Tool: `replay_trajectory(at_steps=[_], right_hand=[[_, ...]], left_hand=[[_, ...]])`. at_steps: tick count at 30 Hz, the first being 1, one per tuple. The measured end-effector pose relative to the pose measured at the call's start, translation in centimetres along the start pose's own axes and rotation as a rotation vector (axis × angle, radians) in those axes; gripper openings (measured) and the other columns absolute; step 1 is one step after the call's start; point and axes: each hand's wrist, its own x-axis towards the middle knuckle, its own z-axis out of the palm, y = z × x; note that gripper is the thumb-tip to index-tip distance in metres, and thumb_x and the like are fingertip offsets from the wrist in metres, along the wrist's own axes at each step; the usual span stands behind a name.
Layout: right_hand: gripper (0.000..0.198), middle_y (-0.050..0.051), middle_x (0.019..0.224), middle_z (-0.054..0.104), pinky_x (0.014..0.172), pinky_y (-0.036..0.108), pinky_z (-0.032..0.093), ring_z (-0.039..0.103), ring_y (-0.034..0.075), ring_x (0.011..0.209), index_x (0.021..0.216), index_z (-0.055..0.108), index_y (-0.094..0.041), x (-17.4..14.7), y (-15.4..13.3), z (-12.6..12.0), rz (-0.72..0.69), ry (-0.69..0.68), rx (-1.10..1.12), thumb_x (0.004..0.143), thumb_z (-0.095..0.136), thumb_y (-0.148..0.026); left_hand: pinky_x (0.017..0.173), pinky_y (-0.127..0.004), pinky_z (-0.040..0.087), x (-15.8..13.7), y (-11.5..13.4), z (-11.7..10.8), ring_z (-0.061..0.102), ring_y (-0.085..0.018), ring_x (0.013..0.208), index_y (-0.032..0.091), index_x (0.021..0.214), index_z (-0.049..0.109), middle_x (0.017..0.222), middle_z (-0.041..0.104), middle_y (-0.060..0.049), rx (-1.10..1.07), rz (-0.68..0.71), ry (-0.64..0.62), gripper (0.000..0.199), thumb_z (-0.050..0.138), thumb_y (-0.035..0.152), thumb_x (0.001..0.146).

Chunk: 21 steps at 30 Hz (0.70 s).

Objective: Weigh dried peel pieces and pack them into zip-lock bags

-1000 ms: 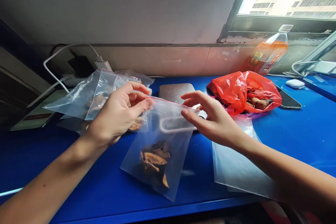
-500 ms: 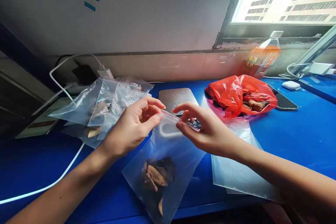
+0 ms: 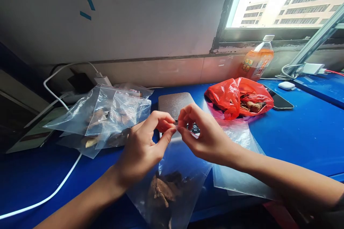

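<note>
A clear zip-lock bag with brown dried slices in its lower part hangs upright at the table's front edge. My left hand pinches the bag's top edge between thumb and forefinger. Right beside it, my right hand grips the same edge, the fingertips of both nearly touching. Most of the zip strip is hidden behind my fingers. Just behind the hands lies a small digital scale, its plate dusted with specks and its buttons partly covered by my right hand.
Filled zip-lock bags are piled at left by a white cable and a tablet. At right are a red plastic bag of dried pieces, a phone, an orange drink bottle, an earbud case and flat zip-lock bags.
My hands have come closer together and lower, now pinching the bag's top edge at nearly one spot. The bag has sunk a little. The whole view has shifted slightly.
</note>
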Motion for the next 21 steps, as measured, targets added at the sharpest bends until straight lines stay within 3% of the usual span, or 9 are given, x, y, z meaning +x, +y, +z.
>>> replay_trajectory(at_steps=[8,10,14,21], right_hand=[[0.018,-0.001,0.075,0.056,0.055,0.025,0.042,0.055,0.012,0.061,0.093,0.038,-0.023,-0.4,-0.3,0.6,0.008,0.031,-0.128,0.082,0.048,-0.012],[0.017,-0.001,0.074,0.055,0.053,0.025,0.041,0.055,0.013,0.060,0.094,0.035,-0.023,-0.6,-0.4,0.9,0.016,0.052,-0.185,0.083,0.045,-0.014],[0.018,-0.002,0.071,0.053,0.050,0.025,0.037,0.053,0.014,0.056,0.095,0.032,-0.024,-0.8,-0.2,1.4,0.012,0.045,-0.253,0.083,0.042,-0.015],[0.019,-0.003,0.074,0.055,0.054,0.024,0.042,0.055,0.012,0.059,0.098,0.032,-0.024,-0.6,-0.3,0.9,-0.072,0.001,-0.161,0.086,0.043,-0.013]], left_hand=[[0.048,-0.015,0.044,0.0,0.7,0.1,0.066,-0.009,0.070,0.022,0.096,0.064,0.080,0.070,0.005,0.045,-0.003,-0.023,0.008,0.066,0.020,0.089],[0.052,-0.016,0.045,0.1,0.6,0.0,0.065,-0.009,0.068,0.022,0.089,0.067,0.076,0.070,0.005,0.075,0.027,-0.078,0.004,0.064,0.021,0.090],[0.063,-0.020,0.047,0.4,0.3,0.1,0.065,-0.009,0.067,0.020,0.081,0.070,0.074,0.070,0.004,0.068,0.059,-0.134,0.014,0.061,0.019,0.091],[0.063,-0.022,0.047,0.7,0.9,-0.9,0.064,-0.010,0.067,0.020,0.080,0.071,0.076,0.071,0.004,0.027,0.042,-0.102,0.014,0.061,0.020,0.091]])
